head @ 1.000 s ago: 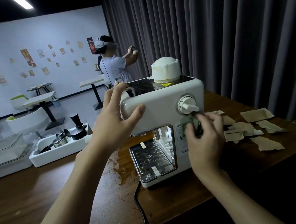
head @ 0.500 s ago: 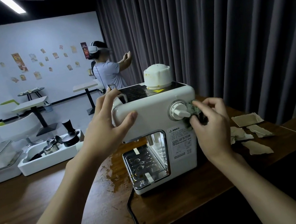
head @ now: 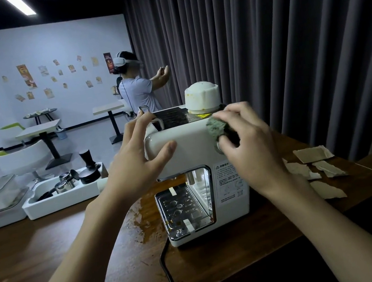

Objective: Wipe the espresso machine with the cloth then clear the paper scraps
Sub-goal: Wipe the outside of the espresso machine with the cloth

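**Espresso machine: cloth at the upper right front corner, scraps waiting off to the right**

The espresso machine [head: 198,163] stands in the middle of the frame on the worktop [head: 52,254], its front facing me. My left hand [head: 136,170] steadies it at the upper left corner: thumb pressed on the front face, fingers [head: 139,123] spread over the top edge, gripping the body rather than clenched. My right hand [head: 251,147] is curled around the wadded green cloth [head: 218,128], which is pressed against the upper right of the front, where front meets top. The hand covers whatever lies beneath it there.

From the cloth, the unwiped top runs up and back toward the white cap [head: 202,97], and the long front panel runs left toward my thumb. I judge wiping to be underway, not finished.

The paper scraps [head: 316,169] lie flat on the worktop at right of frame, just beyond the machine's right side and below my right wrist, several torn pieces close together. My right hand is clearly nearer them; the left would have to cross the machine. Clearing them would mean dropping the right hand down and rightward.
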Tool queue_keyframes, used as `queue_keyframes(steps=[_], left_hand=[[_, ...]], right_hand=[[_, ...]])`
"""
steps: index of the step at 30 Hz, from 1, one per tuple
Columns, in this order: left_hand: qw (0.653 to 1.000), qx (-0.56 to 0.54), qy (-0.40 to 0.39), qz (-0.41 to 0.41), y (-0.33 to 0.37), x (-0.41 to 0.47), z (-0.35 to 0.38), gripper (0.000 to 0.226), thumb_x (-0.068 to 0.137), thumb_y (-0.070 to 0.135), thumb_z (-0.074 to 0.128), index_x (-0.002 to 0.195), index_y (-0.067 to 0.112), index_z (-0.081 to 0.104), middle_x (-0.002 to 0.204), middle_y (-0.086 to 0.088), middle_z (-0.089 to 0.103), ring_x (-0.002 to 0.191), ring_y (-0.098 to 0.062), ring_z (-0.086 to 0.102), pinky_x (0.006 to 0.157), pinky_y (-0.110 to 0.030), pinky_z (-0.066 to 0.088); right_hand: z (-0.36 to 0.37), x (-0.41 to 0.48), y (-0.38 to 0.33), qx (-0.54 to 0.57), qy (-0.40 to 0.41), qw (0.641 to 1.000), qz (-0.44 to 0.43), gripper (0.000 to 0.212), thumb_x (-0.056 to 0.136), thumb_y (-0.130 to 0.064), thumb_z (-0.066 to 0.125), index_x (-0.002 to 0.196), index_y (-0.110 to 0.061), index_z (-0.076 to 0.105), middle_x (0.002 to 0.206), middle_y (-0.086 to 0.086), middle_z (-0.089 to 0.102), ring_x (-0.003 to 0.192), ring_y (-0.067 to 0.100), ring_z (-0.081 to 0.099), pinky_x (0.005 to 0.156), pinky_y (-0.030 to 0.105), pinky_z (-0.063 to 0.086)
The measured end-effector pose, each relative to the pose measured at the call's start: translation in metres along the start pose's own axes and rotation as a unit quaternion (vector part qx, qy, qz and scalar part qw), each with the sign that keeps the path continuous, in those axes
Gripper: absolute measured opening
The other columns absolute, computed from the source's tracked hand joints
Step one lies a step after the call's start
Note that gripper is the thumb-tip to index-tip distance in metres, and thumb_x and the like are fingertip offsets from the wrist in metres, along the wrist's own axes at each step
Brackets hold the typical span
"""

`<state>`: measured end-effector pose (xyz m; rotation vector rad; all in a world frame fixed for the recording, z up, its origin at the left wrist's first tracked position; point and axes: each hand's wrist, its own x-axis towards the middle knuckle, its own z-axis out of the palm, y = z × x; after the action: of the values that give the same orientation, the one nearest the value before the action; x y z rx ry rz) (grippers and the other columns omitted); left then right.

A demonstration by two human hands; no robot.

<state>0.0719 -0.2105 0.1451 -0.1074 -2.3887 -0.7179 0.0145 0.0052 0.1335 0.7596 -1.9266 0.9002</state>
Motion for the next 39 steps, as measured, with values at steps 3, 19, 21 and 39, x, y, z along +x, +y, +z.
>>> queue_keyframes(steps=[3, 19, 21, 39], left_hand=[[1.0, -0.005, -0.006, 0.0, -0.001, 0.0, -0.001, 0.077, 0.076, 0.081, 0.042, 0.142, 0.046, 0.027, 0.152, 0.013, 0.031, 0.11, -0.01, 0.05, 0.084, -0.037, 0.051], [0.981, -0.183, -0.059, -0.041, -0.01, -0.001, -0.008, 0.044, 0.094, 0.064, 0.024, 0.136, 0.064, 0.037, 0.149, 0.027, 0.031, 0.144, -0.012, 0.034, 0.111, -0.057, 0.04], [0.979, -0.19, -0.059, -0.04, -0.01, -0.001, -0.008, 0.046, 0.094, 0.066, 0.021, 0.136, 0.063, 0.038, 0.15, 0.026, 0.03, 0.146, -0.011, 0.032, 0.112, -0.056, 0.039], [0.987, -0.078, 0.075, -0.117, 0.039, 0.015, 0.016, 0.027, 0.094, 0.053, 0.054, 0.104, 0.03, 0.044, 0.119, 0.0, 0.048, 0.095, -0.018, 0.061, 0.08, -0.04, 0.048]], right_hand=[[0.009, -0.005, -0.015, -0.037, -0.006, 0.998, -0.05, 0.037, 0.074, 0.001, 0.071, 0.109, -0.01, 0.068, 0.114, 0.008, 0.06, 0.104, 0.027, 0.057, 0.086, 0.039, 0.052], [0.048, -0.041, -0.052, -0.04, 0.044, 0.998, -0.025, 0.041, 0.073, 0.002, 0.072, 0.113, -0.005, 0.07, 0.115, 0.015, 0.061, 0.104, 0.027, 0.057, 0.092, 0.032, 0.05], [0.052, -0.051, -0.055, -0.057, -0.024, 0.992, -0.109, 0.044, 0.073, 0.004, 0.074, 0.115, -0.005, 0.069, 0.115, 0.014, 0.062, 0.1, 0.029, 0.058, 0.084, 0.039, 0.056], [-0.004, -0.013, -0.025, 0.059, -0.005, 0.998, -0.019, 0.039, 0.078, 0.003, 0.066, 0.113, -0.013, 0.071, 0.127, 0.012, 0.053, 0.115, 0.022, 0.053, 0.101, 0.03, 0.043]])
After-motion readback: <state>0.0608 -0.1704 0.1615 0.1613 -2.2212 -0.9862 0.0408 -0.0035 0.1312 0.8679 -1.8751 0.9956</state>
